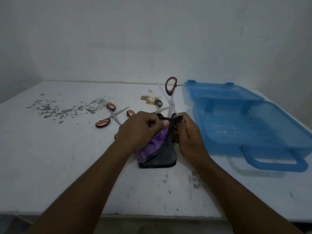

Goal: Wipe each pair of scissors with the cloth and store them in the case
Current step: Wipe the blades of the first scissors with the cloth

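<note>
My left hand (141, 128) grips a purple and dark grey cloth (158, 152) that hangs down to the table. My right hand (186, 130) holds a pair of red-handled scissors (170, 98) by its lower handle, blades spread apart, one red loop pointing up. The cloth wraps the lower part of these scissors between my hands. An orange-handled pair (110, 115) lies open on the table to the left. Behind my hands lie a blue-handled pair (159, 105) and an orange loop (130, 113) of another pair, both partly hidden. A blue translucent case (253, 125) lies open on the right.
The white table (59, 157) has water drops (55, 110) at the left rear and a brown stain (148, 97) near the back. A white wall stands behind. The case's handle (276, 162) points toward the table's front edge.
</note>
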